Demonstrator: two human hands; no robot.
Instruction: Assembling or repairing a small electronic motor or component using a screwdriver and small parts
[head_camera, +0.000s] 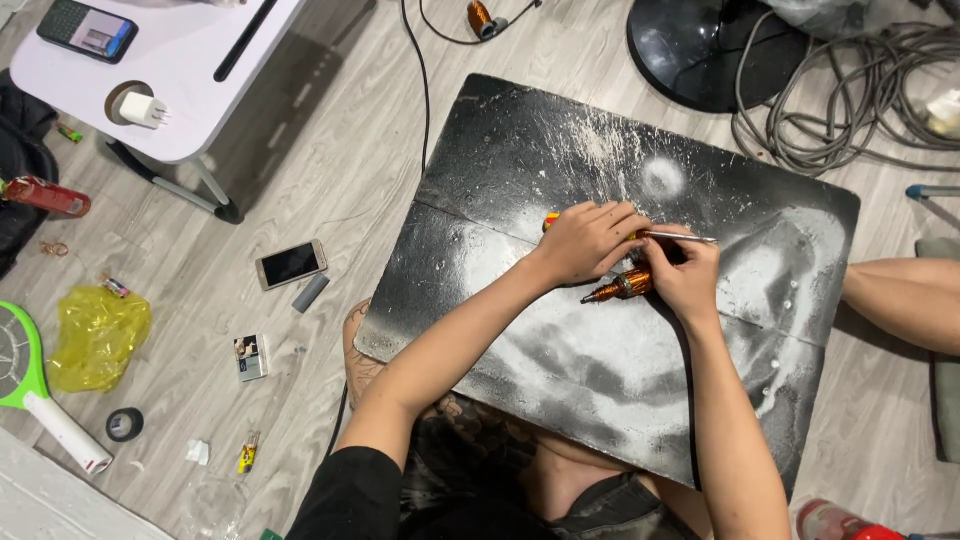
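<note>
The left hand (588, 240) lies curled, knuckles up, on a scuffed black board (560, 360) that rests across the person's lap. Its fingers are pressed together over an orange-handled tool (551, 221), of which only the end shows, just beyond the hand's far side. The right hand (685, 272) sits just beside the left one, touching it, with its fingers pinched around a thin metal rod (683, 237) that points away from both hands to the right. Under the right hand, and poking out toward the left wrist, lies a small copper-wound part (622, 288) with a dark tip; the right hand appears to press on it, though the exact grip is hidden. White powdery smears cover the board around both hands. Well to the left of the left hand, on the wooden floor, lie a smartphone (291, 264), a grey cylinder (311, 293) just beside it, and a yellow plastic bag (97, 335).
</note>
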